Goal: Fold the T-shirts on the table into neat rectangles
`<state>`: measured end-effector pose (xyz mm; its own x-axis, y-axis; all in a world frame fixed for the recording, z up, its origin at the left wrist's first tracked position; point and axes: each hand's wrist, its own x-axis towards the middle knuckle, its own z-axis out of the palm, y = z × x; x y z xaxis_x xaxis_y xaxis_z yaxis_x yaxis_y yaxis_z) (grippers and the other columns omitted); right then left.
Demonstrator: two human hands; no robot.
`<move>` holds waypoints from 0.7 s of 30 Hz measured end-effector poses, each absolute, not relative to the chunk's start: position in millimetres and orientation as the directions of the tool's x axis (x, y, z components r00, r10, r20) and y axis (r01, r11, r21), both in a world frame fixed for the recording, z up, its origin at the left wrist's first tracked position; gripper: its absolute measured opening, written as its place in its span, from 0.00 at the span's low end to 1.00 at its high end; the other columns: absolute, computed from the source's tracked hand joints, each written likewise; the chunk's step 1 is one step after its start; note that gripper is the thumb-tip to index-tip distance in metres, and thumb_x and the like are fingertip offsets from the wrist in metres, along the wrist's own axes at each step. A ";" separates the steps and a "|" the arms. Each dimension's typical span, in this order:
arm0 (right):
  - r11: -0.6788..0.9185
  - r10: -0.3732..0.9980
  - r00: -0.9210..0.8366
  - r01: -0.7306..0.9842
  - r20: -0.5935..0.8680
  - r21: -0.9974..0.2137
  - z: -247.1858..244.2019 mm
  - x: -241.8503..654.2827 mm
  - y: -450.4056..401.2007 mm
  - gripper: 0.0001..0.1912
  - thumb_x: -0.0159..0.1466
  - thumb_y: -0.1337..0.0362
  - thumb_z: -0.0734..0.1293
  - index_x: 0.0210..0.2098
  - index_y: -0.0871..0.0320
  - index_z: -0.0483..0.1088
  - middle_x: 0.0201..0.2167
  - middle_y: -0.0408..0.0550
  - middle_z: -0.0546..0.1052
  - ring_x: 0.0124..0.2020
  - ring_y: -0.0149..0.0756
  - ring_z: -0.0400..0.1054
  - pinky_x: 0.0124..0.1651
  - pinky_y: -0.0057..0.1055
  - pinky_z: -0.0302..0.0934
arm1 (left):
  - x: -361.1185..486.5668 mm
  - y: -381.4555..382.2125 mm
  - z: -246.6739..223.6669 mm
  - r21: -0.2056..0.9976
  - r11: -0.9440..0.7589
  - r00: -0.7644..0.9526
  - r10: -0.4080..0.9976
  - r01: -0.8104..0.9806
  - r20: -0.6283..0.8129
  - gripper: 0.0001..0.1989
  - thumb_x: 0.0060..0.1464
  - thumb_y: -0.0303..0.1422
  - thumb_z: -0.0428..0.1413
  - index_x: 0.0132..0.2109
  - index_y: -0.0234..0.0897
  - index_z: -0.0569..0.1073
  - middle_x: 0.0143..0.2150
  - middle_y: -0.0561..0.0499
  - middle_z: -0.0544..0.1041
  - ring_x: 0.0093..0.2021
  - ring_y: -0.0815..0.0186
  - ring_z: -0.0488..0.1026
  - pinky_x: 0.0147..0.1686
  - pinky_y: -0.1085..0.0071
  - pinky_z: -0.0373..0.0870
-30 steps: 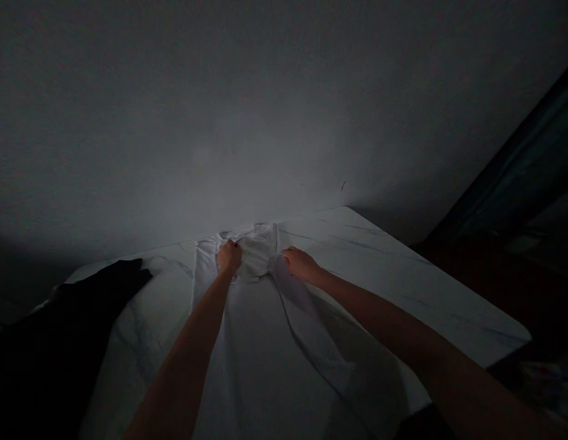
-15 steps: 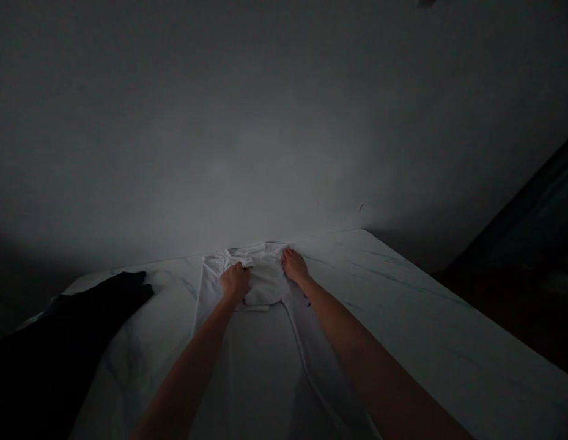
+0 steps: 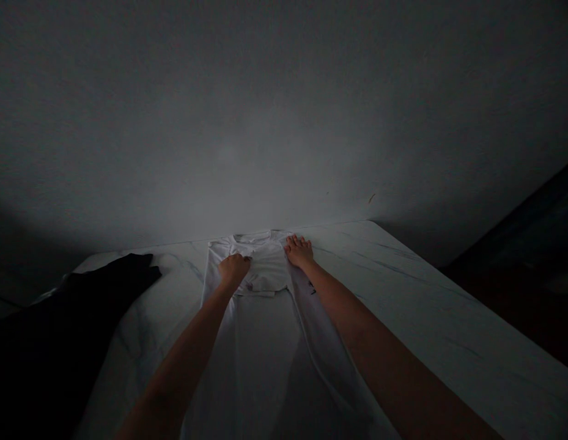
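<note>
A white garment (image 3: 265,272) lies spread lengthwise on the table, its collar at the far end and a folded layer across its upper middle. My left hand (image 3: 233,272) sits on that fold, fingers curled into the cloth. My right hand (image 3: 299,251) lies flat near the far right shoulder, fingers apart, on or at the garment's edge. The garment's lower part runs out of view beneath my forearms.
The white marble-veined tabletop (image 3: 403,284) ends against a grey wall (image 3: 284,122) at the far side. A dark cloth (image 3: 95,293) lies over the table's left part. The right side falls away into a dark area (image 3: 517,287).
My right hand has moved from the garment's right side up to the far shoulder. The fold looks smoother, and the view has tilted and shifted slightly.
</note>
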<state>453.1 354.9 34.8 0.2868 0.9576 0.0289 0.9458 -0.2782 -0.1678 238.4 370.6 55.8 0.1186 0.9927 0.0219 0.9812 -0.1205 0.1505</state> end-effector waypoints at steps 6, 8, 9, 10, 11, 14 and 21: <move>0.006 0.970 0.043 0.979 0.237 -0.202 50.3 416.6 313.2 0.19 0.69 0.63 0.59 0.57 0.59 0.68 0.57 0.56 0.72 0.58 0.42 0.65 0.62 0.38 0.52 | 236.6 370.8 60.2 0.165 -0.276 0.256 0.957 0.947 0.133 0.22 0.57 0.30 0.51 0.59 0.40 0.67 0.52 0.42 0.75 0.51 0.55 0.75 0.46 0.64 0.71; 0.198 0.940 -0.119 0.954 0.320 -0.224 51.6 402.2 286.3 0.15 0.67 0.61 0.62 0.52 0.57 0.71 0.50 0.52 0.77 0.51 0.41 0.69 0.58 0.37 0.56 | 236.9 373.8 58.7 0.180 -0.380 0.350 0.920 0.907 0.176 0.23 0.56 0.28 0.53 0.59 0.43 0.67 0.54 0.43 0.73 0.52 0.56 0.73 0.47 0.64 0.70; 0.276 0.918 -0.188 0.935 0.349 -0.223 51.8 395.6 273.1 0.14 0.67 0.60 0.64 0.49 0.56 0.72 0.48 0.52 0.77 0.50 0.42 0.69 0.56 0.38 0.57 | 237.4 376.0 57.4 0.198 -0.415 0.382 0.905 0.888 0.186 0.21 0.56 0.27 0.53 0.57 0.43 0.68 0.54 0.44 0.73 0.53 0.57 0.72 0.48 0.65 0.69; 0.331 0.902 -0.241 0.918 0.358 -0.217 52.0 389.3 261.4 0.14 0.66 0.57 0.65 0.48 0.56 0.73 0.47 0.52 0.77 0.49 0.42 0.69 0.55 0.38 0.58 | 238.2 378.4 55.9 0.224 -0.431 0.395 0.899 0.874 0.187 0.18 0.57 0.27 0.53 0.54 0.43 0.69 0.54 0.44 0.73 0.54 0.58 0.72 0.49 0.65 0.69; 0.363 0.896 -0.278 0.908 0.347 -0.211 52.4 383.2 251.9 0.15 0.66 0.55 0.65 0.46 0.56 0.73 0.46 0.52 0.77 0.48 0.42 0.69 0.53 0.38 0.59 | 239.1 380.9 54.1 0.254 -0.430 0.394 0.901 0.867 0.182 0.15 0.57 0.27 0.53 0.51 0.42 0.71 0.53 0.45 0.73 0.54 0.58 0.72 0.50 0.65 0.68; 0.277 0.942 -0.217 0.934 0.257 -0.225 55.6 364.6 239.9 0.24 0.64 0.44 0.65 0.45 0.58 0.72 0.46 0.55 0.76 0.47 0.45 0.69 0.48 0.38 0.62 | 242.5 387.7 48.5 0.329 -0.374 0.341 0.927 0.867 0.154 0.11 0.58 0.27 0.53 0.47 0.40 0.71 0.50 0.45 0.75 0.52 0.59 0.73 0.50 0.66 0.68; -0.027 0.987 0.062 0.974 0.149 -0.224 59.2 334.6 259.9 0.24 0.65 0.51 0.65 0.50 0.65 0.69 0.45 0.61 0.75 0.48 0.50 0.70 0.44 0.39 0.64 | 240.0 396.2 37.9 0.413 -0.272 0.228 0.961 0.869 0.154 0.16 0.54 0.26 0.55 0.51 0.35 0.69 0.47 0.42 0.78 0.50 0.58 0.75 0.47 0.68 0.69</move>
